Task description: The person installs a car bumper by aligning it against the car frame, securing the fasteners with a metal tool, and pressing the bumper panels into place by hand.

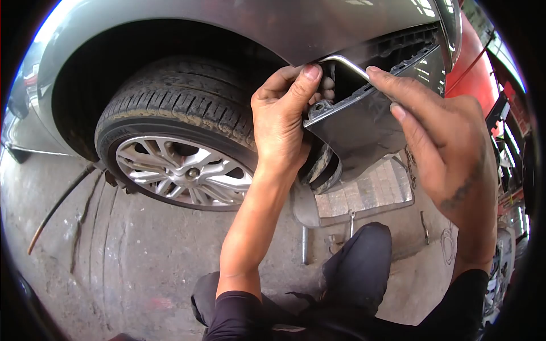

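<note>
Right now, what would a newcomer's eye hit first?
Probably the silver multi-spoke wheel in its black rubber tyre, left of centre under the grey metal fender. Then the bent shiny metal rod, upper right of centre, between the bare left hand and bare right hand.

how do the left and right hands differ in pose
The left hand comes up from below, fingers curled under the fender; the right hand comes in from the right, index finger stretched out to the bent metal rod. The left hand's thumb points up, while the right hand's thumb points up and leftward. Both are bare and close to the rod.
</note>
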`<state>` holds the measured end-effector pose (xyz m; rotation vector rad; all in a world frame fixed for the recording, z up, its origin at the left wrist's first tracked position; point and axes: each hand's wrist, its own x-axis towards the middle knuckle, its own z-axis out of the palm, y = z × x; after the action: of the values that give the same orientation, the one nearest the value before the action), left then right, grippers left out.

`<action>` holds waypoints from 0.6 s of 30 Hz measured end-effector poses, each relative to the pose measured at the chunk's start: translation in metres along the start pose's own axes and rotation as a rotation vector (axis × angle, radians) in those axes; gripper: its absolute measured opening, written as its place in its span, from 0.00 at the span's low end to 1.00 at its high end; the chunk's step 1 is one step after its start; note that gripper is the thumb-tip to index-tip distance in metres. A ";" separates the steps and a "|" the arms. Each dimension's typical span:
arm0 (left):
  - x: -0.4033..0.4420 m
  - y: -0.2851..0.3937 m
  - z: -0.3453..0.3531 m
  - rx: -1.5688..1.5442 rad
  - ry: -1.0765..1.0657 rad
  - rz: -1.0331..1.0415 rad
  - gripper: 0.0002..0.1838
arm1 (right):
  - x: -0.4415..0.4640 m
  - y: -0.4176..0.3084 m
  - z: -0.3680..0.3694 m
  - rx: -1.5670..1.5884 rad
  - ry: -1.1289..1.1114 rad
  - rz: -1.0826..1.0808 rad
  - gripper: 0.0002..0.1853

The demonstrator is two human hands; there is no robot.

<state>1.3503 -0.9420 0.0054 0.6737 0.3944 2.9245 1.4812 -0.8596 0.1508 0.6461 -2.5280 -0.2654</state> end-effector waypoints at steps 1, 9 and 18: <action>-0.001 0.000 0.000 0.000 0.010 -0.008 0.10 | -0.002 0.004 0.001 0.048 0.004 0.020 0.18; 0.000 0.003 -0.001 0.010 0.001 -0.009 0.09 | -0.005 0.010 0.000 0.150 -0.025 0.110 0.19; 0.001 -0.009 -0.008 0.112 -0.036 0.114 0.10 | 0.008 0.050 -0.003 0.165 -0.052 -0.057 0.17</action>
<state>1.3460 -0.9351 -0.0034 0.7880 0.5360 3.0104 1.4574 -0.8206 0.1723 0.7849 -2.6032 -0.0952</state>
